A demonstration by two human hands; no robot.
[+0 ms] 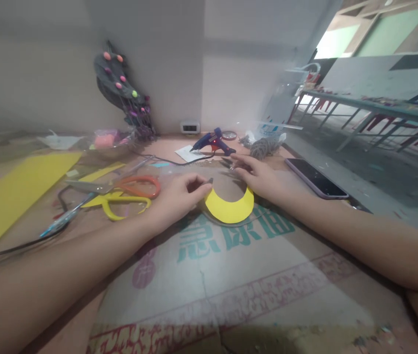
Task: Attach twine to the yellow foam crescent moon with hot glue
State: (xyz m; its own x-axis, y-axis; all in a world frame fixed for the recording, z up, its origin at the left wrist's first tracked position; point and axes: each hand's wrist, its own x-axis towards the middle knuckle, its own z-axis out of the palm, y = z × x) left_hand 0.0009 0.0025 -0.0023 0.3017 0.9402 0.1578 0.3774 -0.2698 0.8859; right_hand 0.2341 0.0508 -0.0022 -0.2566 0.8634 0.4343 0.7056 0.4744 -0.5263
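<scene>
A yellow crescent (230, 210), apparently paper, curves open side away from me over a grey backing. My left hand (190, 191) pinches the crescent's left end between thumb and fingers, where a small dark tip sticks up. At the right end, my right hand (255, 173) has its thumb and fingers bent around the rim. A small dark item shows by the right fingertips, too blurred to name. Beneath both hands lies a printed cardboard sheet (194, 290) with green characters and a red border.
Orange-and-yellow-handled scissors (100, 188), a blue pen (70, 215) and yellow sheet (13, 196) lie left. Behind are a blue glue gun (214, 141), small digital clock (190, 128) and grey yarn (265, 146). A phone (316, 178) lies right; a decorated grey crescent (115, 83) leans on the wall.
</scene>
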